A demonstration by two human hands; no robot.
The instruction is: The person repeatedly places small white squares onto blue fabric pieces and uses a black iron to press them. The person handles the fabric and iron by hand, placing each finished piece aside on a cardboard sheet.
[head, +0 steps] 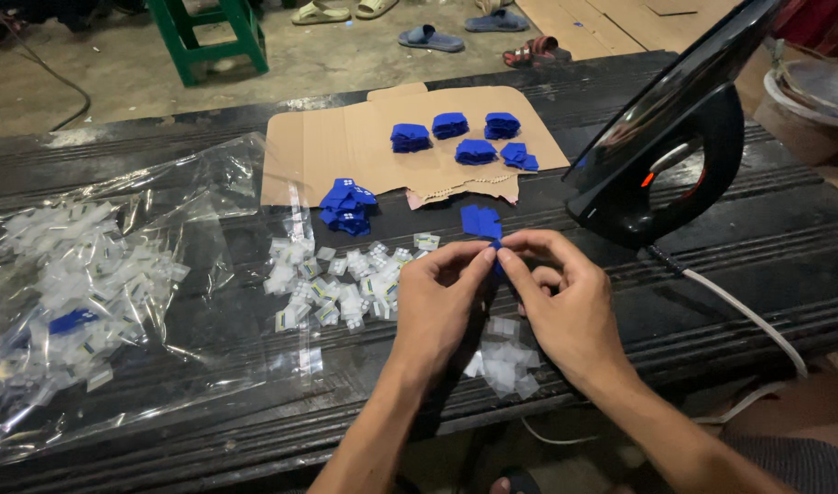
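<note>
My left hand point(437, 306) and my right hand point(565, 302) meet over the black table point(209, 393), both pinching one small blue piece point(497, 258) between their fingertips. Just beyond them lies a small stack of blue pieces point(480, 220). A loose heap of blue pieces point(348, 207) sits at the edge of a brown cardboard sheet point(327, 146), which carries several neat blue stacks point(463, 137). Tiny clear packets point(337, 284) are scattered left of my hands, and more clear packets point(506, 361) lie under them.
A black clothes iron point(666, 137) stands upright at the right, its white cord point(748, 316) trailing off the table edge. A large clear plastic bag of packets point(90, 284) covers the left. A green stool point(213, 37) and sandals point(433, 38) are on the floor behind.
</note>
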